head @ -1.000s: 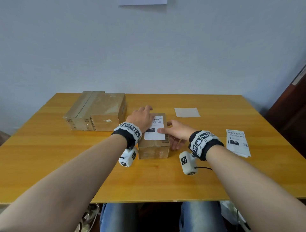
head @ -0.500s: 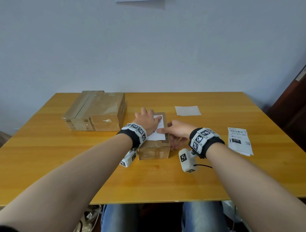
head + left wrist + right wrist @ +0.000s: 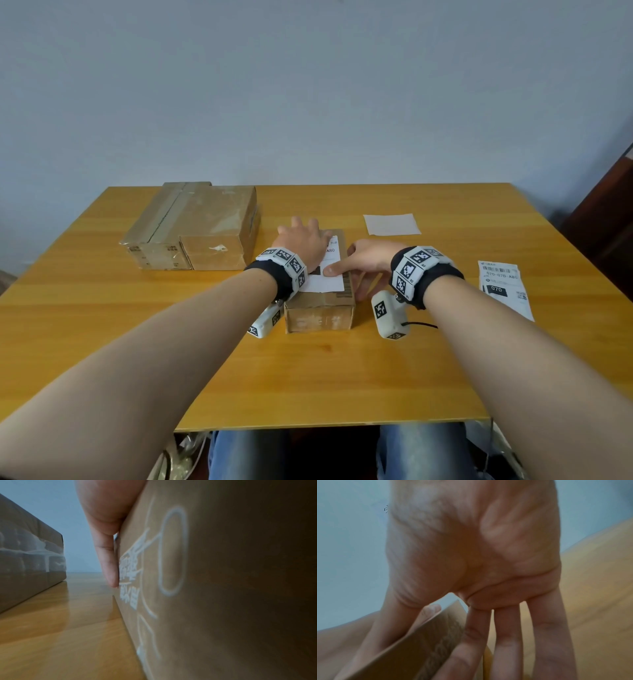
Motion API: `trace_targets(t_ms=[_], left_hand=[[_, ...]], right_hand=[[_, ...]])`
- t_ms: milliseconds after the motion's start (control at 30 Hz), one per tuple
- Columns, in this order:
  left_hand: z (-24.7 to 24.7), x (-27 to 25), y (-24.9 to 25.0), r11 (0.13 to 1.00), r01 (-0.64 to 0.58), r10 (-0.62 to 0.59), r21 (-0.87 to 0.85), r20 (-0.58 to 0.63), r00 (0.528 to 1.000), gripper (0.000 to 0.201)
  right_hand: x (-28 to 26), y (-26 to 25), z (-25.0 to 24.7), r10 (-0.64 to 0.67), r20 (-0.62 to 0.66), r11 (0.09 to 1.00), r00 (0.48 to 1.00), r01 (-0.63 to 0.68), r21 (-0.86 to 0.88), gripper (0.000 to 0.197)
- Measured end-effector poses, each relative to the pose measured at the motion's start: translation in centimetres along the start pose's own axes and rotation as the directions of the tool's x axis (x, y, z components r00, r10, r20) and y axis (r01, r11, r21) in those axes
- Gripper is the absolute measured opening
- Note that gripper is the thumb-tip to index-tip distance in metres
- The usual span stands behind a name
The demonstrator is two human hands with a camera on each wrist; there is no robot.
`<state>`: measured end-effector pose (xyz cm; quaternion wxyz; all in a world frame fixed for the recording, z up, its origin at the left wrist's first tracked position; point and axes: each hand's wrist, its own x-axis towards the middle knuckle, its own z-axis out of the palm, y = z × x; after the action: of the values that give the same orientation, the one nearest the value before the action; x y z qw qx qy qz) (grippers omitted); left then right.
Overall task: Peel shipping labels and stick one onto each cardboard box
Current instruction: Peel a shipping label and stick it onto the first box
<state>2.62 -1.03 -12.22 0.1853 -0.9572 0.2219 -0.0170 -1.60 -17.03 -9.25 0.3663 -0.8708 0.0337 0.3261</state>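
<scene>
A small cardboard box (image 3: 320,310) sits mid-table with a white shipping label (image 3: 325,282) on its top. My left hand (image 3: 303,240) lies flat over the label's far left part; in the left wrist view one finger (image 3: 108,561) runs down the box's printed side (image 3: 223,588). My right hand (image 3: 366,262) presses its thumb on the label's right edge. Its straight fingers (image 3: 508,635) lie down the right side of the box (image 3: 419,642). Two larger taped boxes (image 3: 191,226) stand together at the back left, no label showing on them.
A blank backing sheet (image 3: 391,224) lies behind the small box to the right. Printed label sheets (image 3: 503,286) lie near the right edge of the wooden table (image 3: 308,377). A wall runs behind the table; a dark cabinet stands at far right.
My left hand slid from the box's far left corner onto the label, then forward along it. The right thumb stayed pressed on the label's right edge.
</scene>
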Motion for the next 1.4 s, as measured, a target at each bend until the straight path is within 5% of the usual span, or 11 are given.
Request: trace_targets(t_ms=[300,533,800,1100,1233,1300,1400], left_hand=[[0.0,1.0,-0.6,0.973,0.125,-0.148,-0.192,-0.108,0.983,0.034],[0.6,3.2,-1.1,0.9,0.29,-0.326,-0.326,-0.058,0.944,0.016],[1.2,4.5,-1.9,0.84,0.301,-0.416,-0.452,-0.178,0.892,0.029],[1.5,5.6,-2.7,0.82,0.323,-0.412,-0.473,-0.097,0.906,0.045],[1.9,6.0,-3.2,0.72,0.355,-0.461,-0.596,-0.029,0.887,0.063],[1.9,5.8,-3.4,0.682,0.347,-0.466,-0.644,-0.018,0.884,0.063],[1.3,5.0,-3.9,0.749,0.263,-0.357,-0.609,-0.036,0.934,0.041]], right_hand=[[0.1,-0.3,-0.1,0.025,0.023,0.999,0.999,-0.026,0.022,0.042],[0.8,-0.3,-0.4,0.047,0.076,0.999,0.996,-0.049,0.022,0.043],[1.6,-0.3,-0.7,0.061,0.12,0.998,0.991,-0.065,0.027,0.036],[2.4,0.5,-0.6,0.078,0.128,0.996,0.989,-0.084,0.041,0.05],[2.2,0.6,-0.5,0.083,0.12,0.995,0.989,-0.089,0.049,0.051],[1.7,0.6,-0.5,0.082,0.112,0.994,0.99,-0.089,0.063,0.051],[1.1,0.4,-0.4,0.088,0.093,0.994,0.992,-0.094,0.062,0.05]])
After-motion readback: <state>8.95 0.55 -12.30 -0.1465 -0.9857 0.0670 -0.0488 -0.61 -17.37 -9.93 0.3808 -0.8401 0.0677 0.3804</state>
